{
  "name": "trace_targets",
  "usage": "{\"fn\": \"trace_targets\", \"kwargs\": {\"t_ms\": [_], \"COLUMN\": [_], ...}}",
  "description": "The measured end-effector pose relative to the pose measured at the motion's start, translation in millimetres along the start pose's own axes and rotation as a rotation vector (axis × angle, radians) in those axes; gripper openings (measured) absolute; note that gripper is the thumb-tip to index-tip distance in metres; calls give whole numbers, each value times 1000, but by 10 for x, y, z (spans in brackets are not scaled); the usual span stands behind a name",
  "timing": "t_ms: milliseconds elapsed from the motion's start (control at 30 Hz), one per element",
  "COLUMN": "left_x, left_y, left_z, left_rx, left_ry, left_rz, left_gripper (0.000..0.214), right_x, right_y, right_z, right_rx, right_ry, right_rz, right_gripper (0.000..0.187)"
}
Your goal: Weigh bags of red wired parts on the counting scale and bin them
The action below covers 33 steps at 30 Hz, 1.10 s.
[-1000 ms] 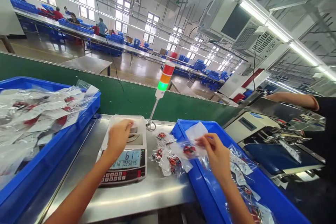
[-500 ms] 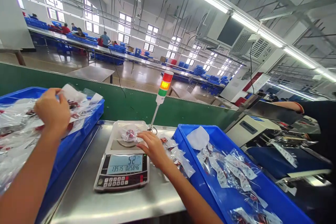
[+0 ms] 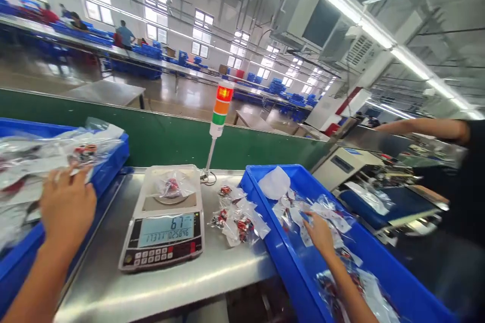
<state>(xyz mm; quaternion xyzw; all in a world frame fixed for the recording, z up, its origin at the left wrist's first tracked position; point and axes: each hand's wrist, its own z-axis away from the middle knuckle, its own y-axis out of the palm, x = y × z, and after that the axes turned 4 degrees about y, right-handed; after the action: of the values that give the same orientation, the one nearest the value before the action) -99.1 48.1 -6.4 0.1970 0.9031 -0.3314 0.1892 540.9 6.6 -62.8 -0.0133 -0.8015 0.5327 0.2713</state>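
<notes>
My left hand [image 3: 68, 202] lies on clear plastic bags [image 3: 85, 151] with red parts and white paper, in the blue bin at left. Its fingers are spread and none of the bags appears gripped. My right hand [image 3: 321, 234] reaches into the right blue bin [image 3: 265, 222], fingers stretched toward small bagged parts [image 3: 303, 224]; its fingertips are close to the bags and no held object shows. Between the hands stands a digital scale [image 3: 162, 232] reading 67. One clear bag with a red part [image 3: 173, 185] rests on its pan.
Several bagged parts [image 3: 238, 219] lie on the metal table [image 3: 227, 275] right of the scale. A signal tower [image 3: 221, 106] with its red lamp lit stands behind it. A green barrier [image 3: 170, 133] runs along the back. At right, a person's arm [image 3: 428, 128] extends above a machine [image 3: 350, 164].
My right hand has left the scale pan for the right bin. My left hand has lowered onto the left bin's bags. The reading rose from 52 to 67; the lit lamp went from yellow to red.
</notes>
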Motion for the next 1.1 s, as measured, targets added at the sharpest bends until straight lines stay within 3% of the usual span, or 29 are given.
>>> {"fn": "trace_targets", "kwargs": {"t_ms": [133,233,300,400,467,600,733,800,867,933,1000,1100], "left_x": [62,74,-28,-342,-590,-933,-1026,-1045,-1043,-980,-831,-479], "left_y": [40,53,39,4,-6,114,477,672,808,858,817,595], "left_z": [-69,-102,-75,92,266,537,489,367,212,40,-134,-348], "left_rx": [13,35,43,91,200,388,472,502,464,352,187,-86], "left_ry": [-13,-18,-11,36,130,360,369,290,166,24,-122,-317], "left_rz": [-231,-269,-261,-187,-61,72,65,186,314,363,369,386], "left_gripper": [53,49,48,43,38,34,44,37,19,13,20,31], "right_x": [-571,-949,-1070,-1031,-924,-642,-30,497,1135,1803,2420,3154], "right_y": [363,682,776,690,532,136,-253,-387,-431,-364,-189,198], "right_z": [-70,-142,-157,-152,-153,-137,48,198,335,415,421,359], "right_rx": [77,143,173,215,240,106,-78,-120,-85,15,123,303], "right_ry": [45,94,106,144,215,377,373,288,85,-208,-495,-822], "right_rz": [89,218,257,291,294,204,-28,-184,-348,-483,-533,-398], "right_gripper": [55,67,68,63,64,78,74,66,58,46,34,38]}}
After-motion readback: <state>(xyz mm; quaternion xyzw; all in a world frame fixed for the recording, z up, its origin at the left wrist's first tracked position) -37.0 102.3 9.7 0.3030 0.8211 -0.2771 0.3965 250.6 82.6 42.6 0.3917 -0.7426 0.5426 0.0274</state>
